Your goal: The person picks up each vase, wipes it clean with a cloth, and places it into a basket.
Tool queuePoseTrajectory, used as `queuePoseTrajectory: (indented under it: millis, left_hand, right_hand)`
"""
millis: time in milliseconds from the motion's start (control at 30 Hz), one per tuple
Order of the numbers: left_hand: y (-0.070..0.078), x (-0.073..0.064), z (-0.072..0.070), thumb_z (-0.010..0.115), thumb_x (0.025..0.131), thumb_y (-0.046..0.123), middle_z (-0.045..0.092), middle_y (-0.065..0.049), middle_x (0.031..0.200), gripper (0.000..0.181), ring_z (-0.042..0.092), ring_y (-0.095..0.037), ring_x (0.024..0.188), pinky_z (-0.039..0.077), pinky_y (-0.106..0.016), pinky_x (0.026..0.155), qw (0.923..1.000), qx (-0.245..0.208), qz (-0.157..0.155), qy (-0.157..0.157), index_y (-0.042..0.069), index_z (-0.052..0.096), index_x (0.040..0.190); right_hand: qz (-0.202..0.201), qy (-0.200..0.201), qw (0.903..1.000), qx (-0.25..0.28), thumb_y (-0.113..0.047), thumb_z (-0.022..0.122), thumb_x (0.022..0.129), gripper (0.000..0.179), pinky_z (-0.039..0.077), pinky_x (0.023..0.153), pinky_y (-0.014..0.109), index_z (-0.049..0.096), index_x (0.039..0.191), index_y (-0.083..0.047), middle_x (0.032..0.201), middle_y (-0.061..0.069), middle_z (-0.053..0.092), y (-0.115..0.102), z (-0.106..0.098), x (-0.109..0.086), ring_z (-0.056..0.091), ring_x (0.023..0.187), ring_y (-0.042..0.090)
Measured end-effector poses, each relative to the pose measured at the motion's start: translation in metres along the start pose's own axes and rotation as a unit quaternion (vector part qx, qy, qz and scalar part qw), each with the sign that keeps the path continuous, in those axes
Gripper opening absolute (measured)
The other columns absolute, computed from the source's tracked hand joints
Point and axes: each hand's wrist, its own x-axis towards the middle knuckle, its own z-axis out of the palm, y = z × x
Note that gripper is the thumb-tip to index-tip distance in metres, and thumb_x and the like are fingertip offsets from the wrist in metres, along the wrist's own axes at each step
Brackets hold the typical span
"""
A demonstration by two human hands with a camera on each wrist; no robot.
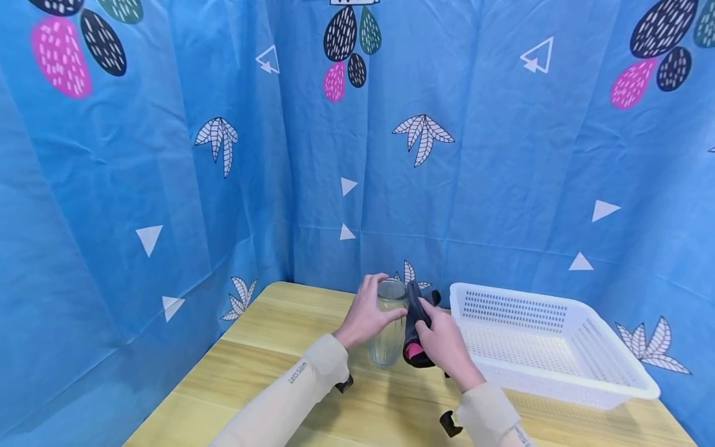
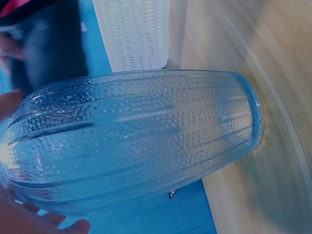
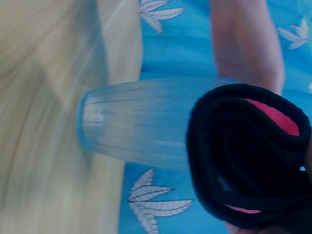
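My left hand [image 1: 365, 315] grips a clear glass vase [image 1: 384, 345] near its neck, thumb on the near side. The vase is ribbed and dimpled, as the left wrist view shows, and stands upright at the table; whether its base touches the wood I cannot tell. In my right hand [image 1: 445, 341] is a rolled dark cloth piece [image 3: 207, 161] with a black edge and pink patches; its exact kind is unclear. This roll is held upright close against the vase's right side. Part of the vase is hidden behind the roll in the right wrist view.
A white perforated plastic basket [image 1: 558, 379] sits on the right of the wooden table [image 1: 268, 329]. Blue patterned curtain [image 1: 335, 149] hangs behind and to the left. Black wrist-worn pieces [image 1: 450, 423] show below the sleeves.
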Motion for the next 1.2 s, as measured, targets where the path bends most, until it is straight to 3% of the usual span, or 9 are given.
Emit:
queuePoseTrajectory:
  millis: [133,233,400,600,767,833,900,1033,1200]
  left_hand:
    - [-0.001,0.001,-0.002,0.079,0.083,0.045,0.044,0.002,0.15,0.082,0.039,-0.023,0.137,0.041,-0.048,0.109,1.0,0.004,-0.005,0.001,0.022,0.037,0.15]
    - [-0.001,0.001,-0.003,0.079,0.08,0.039,0.043,0.002,0.152,0.084,0.038,-0.023,0.139,0.041,-0.049,0.109,1.0,-0.003,-0.005,-0.005,0.025,0.036,0.151]
    - [0.0,0.002,-0.005,0.077,0.077,0.031,0.039,-0.002,0.148,0.085,0.045,-0.022,0.131,0.045,-0.046,0.104,0.9997,-0.022,-0.008,-0.012,0.029,0.035,0.15]
    - [0.001,0.004,-0.005,0.077,0.077,0.026,0.038,-0.003,0.148,0.088,0.05,-0.022,0.122,0.047,-0.043,0.097,0.9991,-0.038,-0.004,-0.019,0.031,0.032,0.152]
    - [-0.002,0.003,-0.005,0.077,0.078,0.028,0.038,-0.004,0.152,0.088,0.046,-0.023,0.134,0.045,-0.047,0.105,0.9986,-0.043,0.0,-0.03,0.027,0.031,0.153]
    - [-0.004,0.003,-0.004,0.079,0.08,0.036,0.04,-0.003,0.152,0.088,0.043,-0.024,0.137,0.043,-0.049,0.108,0.9992,-0.031,0.004,-0.026,0.025,0.031,0.153]
    - [-0.004,0.003,-0.003,0.079,0.08,0.047,0.042,-0.002,0.15,0.089,0.04,-0.023,0.137,0.042,-0.049,0.109,0.9997,-0.014,0.008,-0.016,0.023,0.033,0.153]
    - [-0.005,0.006,-0.003,0.078,0.078,0.06,0.047,0.0,0.145,0.094,0.039,-0.02,0.131,0.043,-0.046,0.106,0.9999,0.008,0.008,0.001,0.021,0.035,0.152]
    - [-0.003,0.007,-0.006,0.078,0.08,0.056,0.047,-0.001,0.143,0.091,0.041,-0.021,0.128,0.044,-0.044,0.105,0.9996,0.025,0.01,0.0,0.021,0.036,0.152]
  right_hand:
    - [0.031,-0.041,0.9983,-0.026,-0.011,0.055,0.097,0.055,0.044,0.052,0.03,0.045,0.149,0.001,0.123,0.033,0.063,0.012,0.014,-0.002,0.055,0.061,0.016]
    - [0.053,-0.077,0.9952,-0.029,-0.011,0.054,0.097,0.054,0.044,0.051,0.032,0.045,0.148,0.004,0.129,0.033,0.061,0.022,0.026,-0.004,0.05,0.057,0.018]
    - [0.049,-0.133,0.9889,-0.044,-0.01,0.056,0.096,0.05,0.053,0.074,0.043,0.049,0.142,0.011,0.143,0.033,0.05,0.034,0.04,-0.006,0.064,0.088,0.028]
    - [0.033,-0.165,0.9833,-0.069,-0.008,0.059,0.094,0.047,0.05,0.096,0.053,0.054,0.135,0.014,0.138,0.033,0.055,0.041,0.045,-0.007,0.057,0.124,0.041]
    - [0.045,-0.151,0.9864,-0.047,-0.008,0.059,0.093,0.046,0.046,0.101,0.057,0.056,0.132,0.015,0.136,0.032,0.058,0.038,0.044,-0.009,0.054,0.127,0.045]
    - [0.046,-0.134,0.9892,-0.04,-0.008,0.059,0.093,0.045,0.048,0.1,0.056,0.057,0.132,0.014,0.135,0.03,0.059,0.035,0.041,-0.01,0.058,0.124,0.042]
    - [0.05,-0.117,0.9917,-0.021,-0.008,0.058,0.093,0.044,0.054,0.085,0.052,0.057,0.133,0.012,0.135,0.03,0.059,0.03,0.036,-0.01,0.068,0.097,0.035]
    - [0.052,-0.081,0.9953,0.002,-0.008,0.055,0.095,0.044,0.049,0.062,0.035,0.058,0.137,0.004,0.123,0.026,0.066,0.017,0.021,-0.006,0.054,0.065,0.018]
    - [0.037,-0.041,0.9985,0.005,-0.009,0.054,0.095,0.049,0.046,0.059,0.032,0.055,0.143,-0.002,0.095,0.021,0.07,0.001,0.002,0.001,0.051,0.059,0.015]
